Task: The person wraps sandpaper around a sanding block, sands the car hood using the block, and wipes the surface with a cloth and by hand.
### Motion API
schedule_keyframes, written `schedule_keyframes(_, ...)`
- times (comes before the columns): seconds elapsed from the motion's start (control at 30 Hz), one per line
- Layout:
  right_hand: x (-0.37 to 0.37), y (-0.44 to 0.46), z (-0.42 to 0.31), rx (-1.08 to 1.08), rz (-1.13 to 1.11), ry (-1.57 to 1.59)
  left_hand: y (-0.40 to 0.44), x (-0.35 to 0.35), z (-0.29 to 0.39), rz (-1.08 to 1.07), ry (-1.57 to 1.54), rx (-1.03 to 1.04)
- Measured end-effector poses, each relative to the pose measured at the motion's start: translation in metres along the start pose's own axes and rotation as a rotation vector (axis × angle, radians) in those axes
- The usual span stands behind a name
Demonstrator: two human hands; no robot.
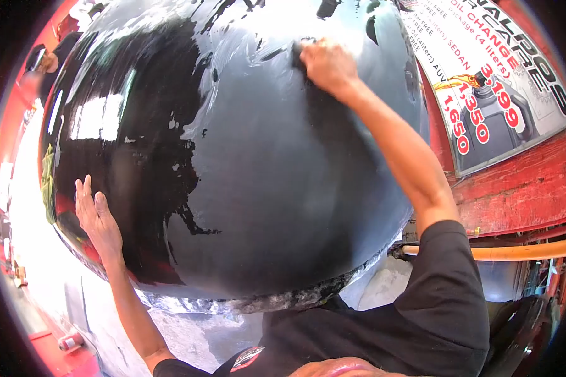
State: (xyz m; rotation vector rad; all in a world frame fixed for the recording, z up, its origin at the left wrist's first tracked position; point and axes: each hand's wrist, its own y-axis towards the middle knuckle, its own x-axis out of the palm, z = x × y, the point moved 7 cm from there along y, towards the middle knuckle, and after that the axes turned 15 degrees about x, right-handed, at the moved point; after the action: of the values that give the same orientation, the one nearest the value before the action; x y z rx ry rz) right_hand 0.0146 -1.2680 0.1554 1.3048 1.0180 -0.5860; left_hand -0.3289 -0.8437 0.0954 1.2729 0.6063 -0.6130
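A large, curved black car panel fills the middle of the view. Part of it is glossy and dark, and the rest carries a dull grey, wet-looking film with ragged edges. Against the far part of the panel, my right hand is closed on a small dark pad, mostly hidden under the fingers. My left hand lies at the panel's left side, fingers stretched out and holding nothing. Beyond it, a green cloth hangs on the panel's left edge.
Crumpled masking runs along the panel's near edge. At right are a price sign, a red wooden wall and an orange pipe. Another person stands at far left. A red can is on the lower left.
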Motion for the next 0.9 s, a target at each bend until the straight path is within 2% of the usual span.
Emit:
schedule_keyframes(0.07,-0.034,-0.054,-0.015,-0.077,0.095,0.148,0.001,0.000,0.001,0.008,0.002,0.006)
schedule_keyframes(0.17,-0.034,-0.057,-0.010,-0.134,0.068,0.227,0.002,-0.001,0.002,0.005,-0.007,0.006)
schedule_keyframes(0.3,0.009,0.026,0.009,0.000,-0.014,0.160,0.001,0.000,0.000,-0.008,0.018,0.006)
schedule_keyframes(0.4,0.008,0.030,0.006,0.098,-0.097,0.107,0.001,-0.001,0.002,-0.008,0.039,0.025)
schedule_keyframes(0.47,-0.009,-0.007,-0.006,-0.004,-0.110,0.067,0.003,-0.001,0.004,-0.008,0.034,0.023)
schedule_keyframes(0.57,-0.032,-0.062,-0.011,-0.132,0.044,0.176,0.001,0.000,0.004,-0.017,0.015,0.012)
schedule_keyframes(0.67,-0.017,-0.032,-0.004,-0.171,0.081,0.203,0.003,-0.001,0.006,-0.013,-0.006,-0.005)
schedule_keyframes(0.7,-0.003,-0.005,0.004,-0.069,-0.042,0.225,0.003,-0.001,0.005,-0.018,-0.001,-0.009)
schedule_keyframes(0.8,0.012,0.039,0.006,0.059,-0.082,0.158,0.001,0.000,0.002,-0.022,0.016,-0.007)
schedule_keyframes(0.9,-0.004,0.004,-0.003,0.043,-0.106,0.162,0.004,0.000,0.003,-0.010,0.013,0.018)
